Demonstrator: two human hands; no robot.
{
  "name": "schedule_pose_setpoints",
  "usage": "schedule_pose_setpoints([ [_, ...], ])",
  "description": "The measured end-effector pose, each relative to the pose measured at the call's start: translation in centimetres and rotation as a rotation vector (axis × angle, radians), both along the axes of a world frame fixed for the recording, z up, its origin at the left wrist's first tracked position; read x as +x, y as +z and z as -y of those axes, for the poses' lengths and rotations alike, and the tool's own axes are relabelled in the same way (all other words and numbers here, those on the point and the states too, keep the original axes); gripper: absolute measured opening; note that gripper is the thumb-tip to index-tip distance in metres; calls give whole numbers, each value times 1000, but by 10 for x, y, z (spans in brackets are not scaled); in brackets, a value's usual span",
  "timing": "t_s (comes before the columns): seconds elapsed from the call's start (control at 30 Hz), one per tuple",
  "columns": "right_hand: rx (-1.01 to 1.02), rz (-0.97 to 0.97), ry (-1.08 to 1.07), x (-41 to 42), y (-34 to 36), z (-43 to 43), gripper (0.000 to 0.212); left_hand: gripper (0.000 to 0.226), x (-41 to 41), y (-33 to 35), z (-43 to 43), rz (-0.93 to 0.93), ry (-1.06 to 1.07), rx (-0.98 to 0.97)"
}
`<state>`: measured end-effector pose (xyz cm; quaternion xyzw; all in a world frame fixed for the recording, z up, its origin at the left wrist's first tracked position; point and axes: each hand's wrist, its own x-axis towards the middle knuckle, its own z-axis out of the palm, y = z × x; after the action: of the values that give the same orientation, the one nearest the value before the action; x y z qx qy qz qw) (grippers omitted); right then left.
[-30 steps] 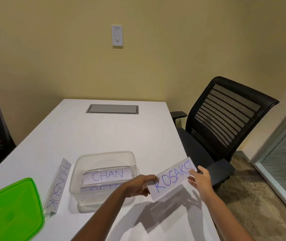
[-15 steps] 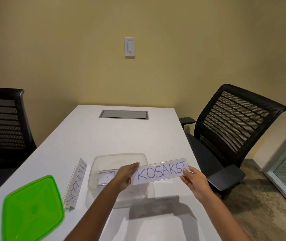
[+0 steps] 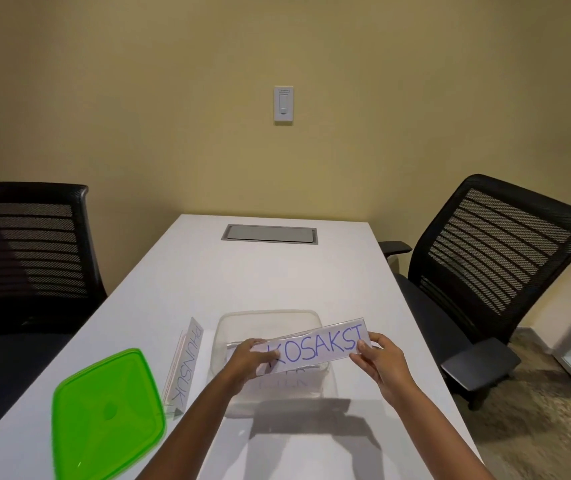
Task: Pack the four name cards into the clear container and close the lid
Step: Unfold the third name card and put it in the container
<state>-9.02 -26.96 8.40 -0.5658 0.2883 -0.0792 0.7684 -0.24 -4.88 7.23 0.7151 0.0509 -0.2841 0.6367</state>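
I hold the KOSAKST name card [image 3: 322, 344] by both ends, my left hand [image 3: 251, 358] at its left end and my right hand [image 3: 379, 360] at its right end. It hangs slightly tilted, right end higher, just above the clear container [image 3: 266, 318] on the white table [image 3: 260, 271]. Inside the container lie other name cards [image 3: 287, 377], mostly hidden behind the held card and my left hand. The PHUNSUK name card [image 3: 185, 368] stands on the table just left of the container. The green lid [image 3: 104, 414] lies flat at the near left.
A black mesh chair [image 3: 492, 258] stands at the table's right side and another [image 3: 31, 251] at its left. A grey cable hatch [image 3: 269, 233] is set in the table's far end. A light switch [image 3: 283, 105] is on the yellow wall.
Both hands have carried the KOSAKST card leftward from the table's right side to above the container. The head view has also shifted left.
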Motion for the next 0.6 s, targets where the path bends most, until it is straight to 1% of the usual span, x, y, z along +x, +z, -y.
schedule_pose_setpoints([
  [0.07, 16, 10, 8, 4, 1, -7, 20, 24, 2, 3, -9, -25, 4, -70],
  [0.13, -11, 11, 23, 10, 3, -13, 20, 16, 7, 4, -18, 10, -2, -31],
  [0.17, -65, 5, 39, 13, 5, -16, 21, 16, 10, 4, -22, 47, 3, 14],
  [0.23, -235, -18, 72, 20, 7, -20, 25, 17, 18, 5, -30, 125, 42, 104],
  [0.27, -328, -29, 90, 23, 8, -22, 30, 11, 22, 5, -33, 161, 54, 151],
  [0.3, -420, -43, 108, 27, 9, -25, 37, 9, 25, 6, -35, 201, 58, 203],
  [0.33, -513, -60, 128, 31, 9, -26, 45, 21, 31, 5, -37, 231, 49, 260],
  [0.37, -601, -82, 150, 34, 10, -28, 53, 26, 34, 5, -39, 264, 43, 305],
  [0.43, -708, -107, 187, 43, 11, -32, 68, 9, 38, 8, -42, 317, 8, 407],
  [0.47, -733, -114, 199, 47, 11, -34, 71, 23, 42, 7, -44, 336, -14, 463],
  [0.5, -769, -132, 214, 51, 10, -35, 70, 32, 44, 7, -45, 372, -45, 523],
  [0.53, -814, -160, 239, 55, 9, -38, 65, 35, 45, 7, -46, 396, -72, 562],
  [0.6, -927, -221, 302, 62, 7, -42, 47, 35, 48, 5, -46, 444, -94, 628],
])
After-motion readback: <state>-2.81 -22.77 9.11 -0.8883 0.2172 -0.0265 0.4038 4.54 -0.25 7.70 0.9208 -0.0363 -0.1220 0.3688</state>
